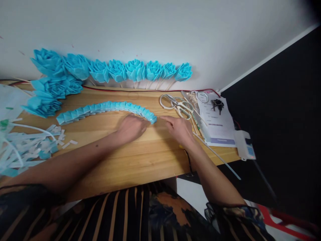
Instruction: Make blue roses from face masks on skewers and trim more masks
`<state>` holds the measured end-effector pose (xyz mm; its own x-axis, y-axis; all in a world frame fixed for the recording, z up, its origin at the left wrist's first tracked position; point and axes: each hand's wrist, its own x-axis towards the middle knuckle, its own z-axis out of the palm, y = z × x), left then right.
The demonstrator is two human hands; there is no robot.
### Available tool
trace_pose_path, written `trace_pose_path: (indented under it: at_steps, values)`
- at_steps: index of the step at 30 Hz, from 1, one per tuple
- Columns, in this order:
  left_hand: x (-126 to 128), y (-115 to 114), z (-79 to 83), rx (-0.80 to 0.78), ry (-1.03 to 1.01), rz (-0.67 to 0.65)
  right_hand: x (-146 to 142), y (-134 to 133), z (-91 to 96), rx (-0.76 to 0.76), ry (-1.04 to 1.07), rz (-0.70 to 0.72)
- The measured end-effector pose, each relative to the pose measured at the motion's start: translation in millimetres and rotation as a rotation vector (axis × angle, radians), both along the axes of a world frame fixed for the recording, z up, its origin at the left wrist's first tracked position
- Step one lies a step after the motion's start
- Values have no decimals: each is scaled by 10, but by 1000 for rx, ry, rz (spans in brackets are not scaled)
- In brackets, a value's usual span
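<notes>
A curved chain of overlapping folded light-blue pieces [110, 107] lies across the wooden table. My left hand [131, 129] is at its right end, fingers curled and pressed against the near edge; their tips are partly hidden by the chain. Just right of that end is my right hand [178, 129], holding nothing, with its index finger stretched toward the chain and its thumb apart. A small gap separates that fingertip from the chain. Scissors with white handles [184, 108] lie right behind my right hand.
Blue flowers on sticks [135, 70] lean along the wall, with more at the left. Paper scraps [32, 144] cover the table's left side. At right are a roll of tape [202, 97], keys [217, 104], a printed sheet [218, 125], a glue gun [244, 144] and a thin rod [218, 155].
</notes>
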<state>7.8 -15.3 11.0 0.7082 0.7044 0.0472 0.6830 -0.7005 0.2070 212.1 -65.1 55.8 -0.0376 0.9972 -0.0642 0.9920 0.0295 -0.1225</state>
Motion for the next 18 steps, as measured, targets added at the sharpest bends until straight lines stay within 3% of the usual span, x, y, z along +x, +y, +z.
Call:
trace_pose_path:
  at_steps: [5, 11, 18]
  values:
    - [-21, 10, -45, 22, -66, -17, -42, 12, -74, -49, -80, 70]
    - [-19, 11, -58, 42, -69, -33, -14, 39, -44, 2, -35, 26]
    - [-39, 10, -70, -2, -148, 37, -88, 21, -138, -38, -160, 91]
